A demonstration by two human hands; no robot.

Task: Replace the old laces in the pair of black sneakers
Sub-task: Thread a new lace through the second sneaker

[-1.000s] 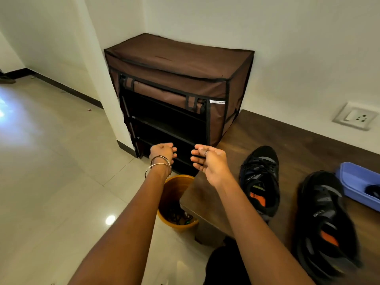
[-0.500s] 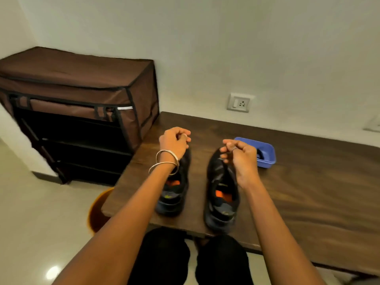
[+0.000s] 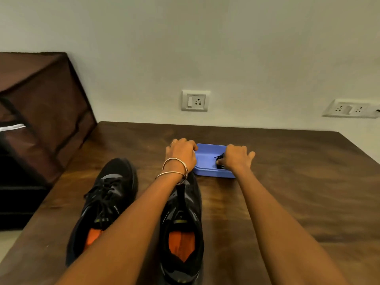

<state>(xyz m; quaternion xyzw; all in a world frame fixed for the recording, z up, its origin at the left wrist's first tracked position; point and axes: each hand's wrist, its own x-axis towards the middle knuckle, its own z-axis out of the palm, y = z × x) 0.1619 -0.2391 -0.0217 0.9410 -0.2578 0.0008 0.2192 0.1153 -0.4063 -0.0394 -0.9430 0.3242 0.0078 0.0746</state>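
1. Standing nearest on the dark wooden table [image 3: 287,202] are two black sneakers with orange insoles, side by side, toes pointing away. The left sneaker [image 3: 107,200] is laced with black laces; the right sneaker [image 3: 185,223] shows no laces on the part not covered by the left forearm.
2. Two forearms reach over the shoes toward the far middle of the table. The left wrist carries two thin metal bangles [image 3: 174,169].
3. One blue tray [image 3: 207,161] sits just beyond the right sneaker's toe. The left hand [image 3: 182,153] rests on the tray's left rim with fingers curled over it, gripping the edge. The right hand [image 3: 236,159] is inside the tray, thumb and fingers pinching one small black lace bundle [image 3: 220,161].
4. Farther back, one brown fabric shoe rack [image 3: 41,112] stands at the left beside the table, and two wall sockets are on the wall: a single one [image 3: 195,100] behind the tray and a double one [image 3: 349,108] at the far right.
5. Half a second ago both hands were held curled above the shoes' toes, off the tray; since then they have moved forward onto it. The view has swung right, so the rack now sits at the frame's edge and the second socket has come into sight.
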